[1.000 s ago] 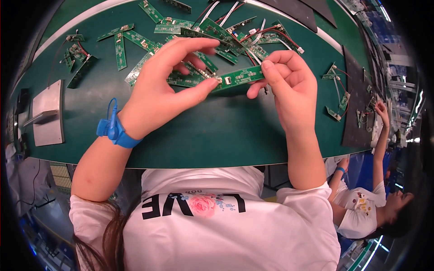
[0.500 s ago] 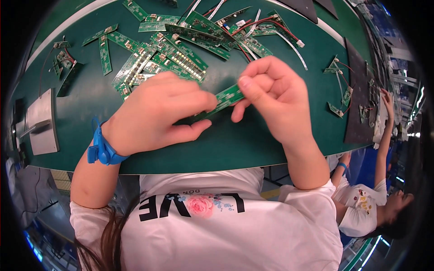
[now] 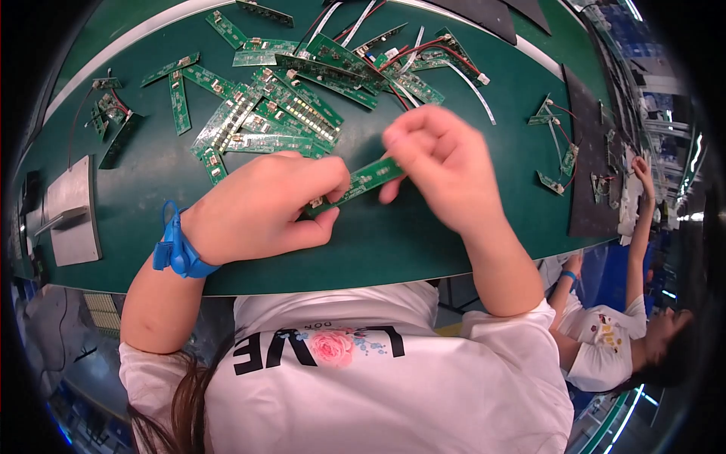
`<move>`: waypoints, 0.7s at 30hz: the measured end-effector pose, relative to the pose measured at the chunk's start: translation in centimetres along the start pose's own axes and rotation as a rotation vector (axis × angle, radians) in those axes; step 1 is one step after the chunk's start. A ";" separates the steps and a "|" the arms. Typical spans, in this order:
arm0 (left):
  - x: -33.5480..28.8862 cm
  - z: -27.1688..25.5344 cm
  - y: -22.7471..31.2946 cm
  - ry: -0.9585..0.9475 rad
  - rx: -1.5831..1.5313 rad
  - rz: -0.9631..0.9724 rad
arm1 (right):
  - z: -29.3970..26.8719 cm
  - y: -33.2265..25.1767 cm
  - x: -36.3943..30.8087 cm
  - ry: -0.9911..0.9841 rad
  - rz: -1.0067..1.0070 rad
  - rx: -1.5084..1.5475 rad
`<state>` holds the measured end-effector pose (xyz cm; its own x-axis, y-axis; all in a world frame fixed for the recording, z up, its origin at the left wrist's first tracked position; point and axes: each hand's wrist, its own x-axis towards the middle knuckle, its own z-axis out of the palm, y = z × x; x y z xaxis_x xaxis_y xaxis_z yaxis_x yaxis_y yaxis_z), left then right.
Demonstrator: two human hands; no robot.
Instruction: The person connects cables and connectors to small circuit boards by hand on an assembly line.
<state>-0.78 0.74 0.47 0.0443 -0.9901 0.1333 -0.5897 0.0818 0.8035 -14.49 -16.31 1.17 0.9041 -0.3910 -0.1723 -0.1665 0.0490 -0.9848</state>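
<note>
A narrow green circuit board [image 3: 367, 178] is held between my hands above the near part of the table. My left hand [image 3: 268, 203], with a blue wrist strap [image 3: 180, 246] behind it, grips the board's left end. A small light component shows there beside the fingers. Thumb and fingers of my right hand [image 3: 439, 165] pinch the board's right end. Just beyond my hands lies a loose heap of similar boards [image 3: 291, 102], some with rows of pale square parts.
Wired boards [image 3: 442, 57] with red and white leads top the heap. More wired boards lie at left [image 3: 113, 113] and right [image 3: 556, 147]. A metal plate [image 3: 72, 216] sits at the left edge. On the right, a person [image 3: 605, 340] reaches past a black mat [image 3: 591, 166].
The board between my hands has shifted slightly left and down, and more of its left end shows. My right hand has moved a little left. The view has shifted slightly.
</note>
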 end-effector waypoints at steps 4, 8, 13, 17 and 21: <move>-0.1 0.3 0.2 0.046 -0.116 -0.159 | -4.8 0.8 2.8 0.496 -0.117 -0.638; 0.2 0.6 0.5 0.055 -0.177 -0.150 | -6.8 3.1 6.2 0.584 -0.378 -0.657; 0.0 0.4 0.4 0.048 -0.179 -0.132 | -6.2 2.1 6.9 0.559 -0.601 -0.569; -0.1 0.2 -0.1 0.045 -0.238 -0.183 | -6.8 1.0 5.5 0.651 -0.616 -0.310; 0.0 0.3 -0.1 0.062 -0.303 -0.187 | -7.2 1.9 6.2 0.629 -0.540 -0.678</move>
<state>-0.96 0.67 0.27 0.1831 -0.9831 -0.0044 -0.3016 -0.0604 0.9515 -12.07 -25.23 -1.58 0.5902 -0.6213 0.5153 -0.1638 -0.7173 -0.6772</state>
